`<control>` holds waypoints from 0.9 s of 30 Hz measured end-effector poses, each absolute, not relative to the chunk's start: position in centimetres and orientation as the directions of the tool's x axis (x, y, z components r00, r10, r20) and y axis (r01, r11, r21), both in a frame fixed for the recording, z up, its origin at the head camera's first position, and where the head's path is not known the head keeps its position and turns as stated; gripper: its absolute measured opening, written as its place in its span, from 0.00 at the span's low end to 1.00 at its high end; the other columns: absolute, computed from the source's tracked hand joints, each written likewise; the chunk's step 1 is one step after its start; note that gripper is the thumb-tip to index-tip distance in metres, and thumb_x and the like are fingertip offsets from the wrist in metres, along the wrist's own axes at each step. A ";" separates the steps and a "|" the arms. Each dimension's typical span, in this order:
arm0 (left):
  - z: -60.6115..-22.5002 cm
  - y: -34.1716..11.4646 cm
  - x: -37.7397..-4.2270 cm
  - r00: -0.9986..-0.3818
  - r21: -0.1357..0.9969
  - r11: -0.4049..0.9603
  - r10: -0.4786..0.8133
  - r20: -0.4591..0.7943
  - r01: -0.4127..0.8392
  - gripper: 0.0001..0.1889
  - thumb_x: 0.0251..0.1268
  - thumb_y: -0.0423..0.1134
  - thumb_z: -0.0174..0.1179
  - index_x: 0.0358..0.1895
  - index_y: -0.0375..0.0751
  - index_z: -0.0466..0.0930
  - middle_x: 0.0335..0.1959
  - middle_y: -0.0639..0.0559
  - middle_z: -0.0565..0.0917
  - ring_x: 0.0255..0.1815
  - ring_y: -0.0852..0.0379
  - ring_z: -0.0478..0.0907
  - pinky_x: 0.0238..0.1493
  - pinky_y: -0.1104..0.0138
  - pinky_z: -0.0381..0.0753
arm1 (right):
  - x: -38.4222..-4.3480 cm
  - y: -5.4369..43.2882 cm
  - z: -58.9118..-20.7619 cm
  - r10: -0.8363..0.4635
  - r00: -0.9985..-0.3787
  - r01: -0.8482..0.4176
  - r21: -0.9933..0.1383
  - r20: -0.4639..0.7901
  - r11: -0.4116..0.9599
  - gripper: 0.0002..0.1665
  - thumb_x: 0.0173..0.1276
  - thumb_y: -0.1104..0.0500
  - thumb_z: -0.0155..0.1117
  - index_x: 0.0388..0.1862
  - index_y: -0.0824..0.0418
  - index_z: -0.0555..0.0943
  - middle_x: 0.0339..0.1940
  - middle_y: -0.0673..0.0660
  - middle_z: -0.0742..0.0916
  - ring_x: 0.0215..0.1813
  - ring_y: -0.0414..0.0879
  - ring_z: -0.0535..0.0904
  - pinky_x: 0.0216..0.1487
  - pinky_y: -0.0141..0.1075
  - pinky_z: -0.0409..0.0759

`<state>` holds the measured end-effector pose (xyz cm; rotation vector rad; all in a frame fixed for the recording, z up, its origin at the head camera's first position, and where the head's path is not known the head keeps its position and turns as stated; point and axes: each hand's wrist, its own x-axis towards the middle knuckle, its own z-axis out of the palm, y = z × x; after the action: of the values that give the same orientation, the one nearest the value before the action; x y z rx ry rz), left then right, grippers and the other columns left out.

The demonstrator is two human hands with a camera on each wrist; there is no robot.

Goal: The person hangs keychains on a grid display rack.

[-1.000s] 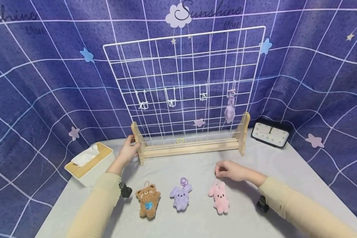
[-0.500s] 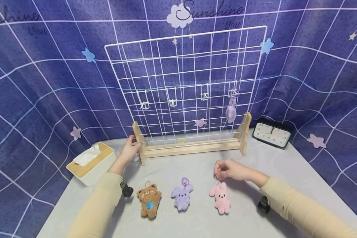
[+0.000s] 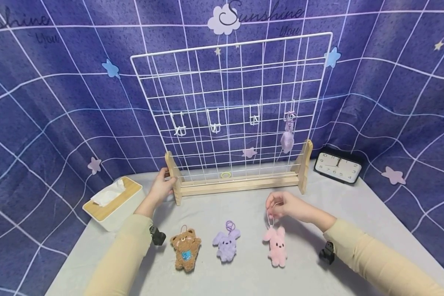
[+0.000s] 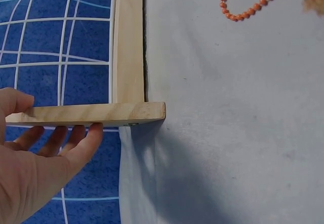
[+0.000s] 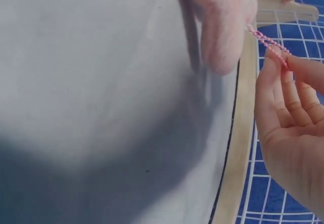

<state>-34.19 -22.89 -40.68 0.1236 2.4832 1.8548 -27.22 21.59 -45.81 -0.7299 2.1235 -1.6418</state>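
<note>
My right hand (image 3: 286, 205) pinches the pink bead chain (image 5: 268, 42) of a pink bunny plush keychain (image 3: 277, 246) between thumb and fingertip. The chain stands taut above the plush, near the table's front right. My left hand (image 3: 160, 187) grips the left wooden end piece (image 4: 91, 114) of the grid rack, thumb on one face and fingers on the other. White hooks (image 3: 215, 126) hang on the white wire grid (image 3: 229, 86); the rightmost carries a light purple plush keychain (image 3: 287, 141). On the table lie a purple bunny plush (image 3: 226, 246) and a brown bear plush (image 3: 186, 250).
A tissue box (image 3: 112, 201) stands left of the rack. To its right is a black-framed clock (image 3: 337, 165). A small yellow ring (image 3: 225, 175) shows behind the wooden base bar (image 3: 240, 185). Blue patterned cloth (image 3: 59, 102) hangs behind everything.
My right hand has risen slightly with the chain, drawing it out straight. The pink bunny has shifted a little to the right. My left hand stays on the rack.
</note>
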 end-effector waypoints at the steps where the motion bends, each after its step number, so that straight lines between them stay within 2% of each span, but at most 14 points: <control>1: -40.4 -22.8 -33.9 -0.996 0.958 0.283 0.089 0.017 0.042 0.27 0.77 0.28 0.45 0.73 0.21 0.50 0.73 0.20 0.56 0.69 0.23 0.63 0.66 0.38 0.72 | -27.3 21.6 -45.8 -0.595 -0.803 -0.173 -0.967 0.030 0.185 0.07 0.66 0.74 0.61 0.43 0.76 0.77 0.35 0.67 0.86 0.36 0.55 0.85 0.39 0.47 0.89; 5: -39.9 -22.5 -33.3 -0.996 0.957 0.287 0.089 0.017 0.042 0.27 0.77 0.28 0.45 0.73 0.21 0.50 0.72 0.20 0.56 0.69 0.23 0.63 0.66 0.38 0.72 | -27.6 21.7 -45.5 -0.593 -0.805 -0.159 -0.973 0.030 0.167 0.07 0.67 0.75 0.60 0.43 0.76 0.77 0.35 0.66 0.86 0.33 0.49 0.83 0.36 0.38 0.87; 15: -40.5 -23.0 -34.0 -0.996 0.962 0.272 0.089 0.011 0.035 0.28 0.76 0.27 0.46 0.73 0.22 0.49 0.72 0.20 0.56 0.70 0.23 0.62 0.66 0.37 0.71 | -27.8 21.2 -43.2 -0.578 -0.813 -0.189 -0.970 0.069 0.150 0.09 0.67 0.74 0.62 0.44 0.78 0.76 0.35 0.64 0.86 0.33 0.44 0.82 0.33 0.29 0.82; 21: -43.2 -24.1 -36.2 -0.997 0.957 0.288 0.074 0.026 0.047 0.28 0.78 0.31 0.47 0.74 0.27 0.50 0.74 0.24 0.57 0.70 0.25 0.63 0.65 0.40 0.74 | -28.2 20.8 -41.6 -0.552 -0.828 -0.234 -0.954 0.093 0.189 0.08 0.68 0.71 0.64 0.44 0.75 0.78 0.38 0.67 0.86 0.33 0.43 0.81 0.36 0.32 0.84; 25: -43.4 -24.1 -36.5 -0.997 0.953 0.299 0.070 0.031 0.051 0.28 0.78 0.31 0.47 0.74 0.28 0.51 0.74 0.25 0.57 0.69 0.26 0.64 0.65 0.41 0.75 | -28.3 20.8 -40.3 -0.532 -0.840 -0.252 -0.944 0.104 0.214 0.09 0.68 0.70 0.65 0.45 0.73 0.78 0.39 0.69 0.86 0.34 0.45 0.82 0.36 0.35 0.86; 27: -43.4 -24.0 -36.5 -0.997 0.951 0.304 0.069 0.031 0.051 0.27 0.78 0.31 0.47 0.74 0.28 0.51 0.74 0.25 0.58 0.69 0.26 0.65 0.64 0.41 0.75 | -28.4 20.9 -39.7 -0.527 -0.842 -0.272 -0.936 0.119 0.222 0.09 0.68 0.70 0.65 0.45 0.72 0.79 0.39 0.66 0.87 0.34 0.45 0.82 0.36 0.35 0.85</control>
<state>-36.53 -23.99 -43.40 0.1157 2.5246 1.8400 -28.44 20.89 -39.68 -0.7570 2.2707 -1.6663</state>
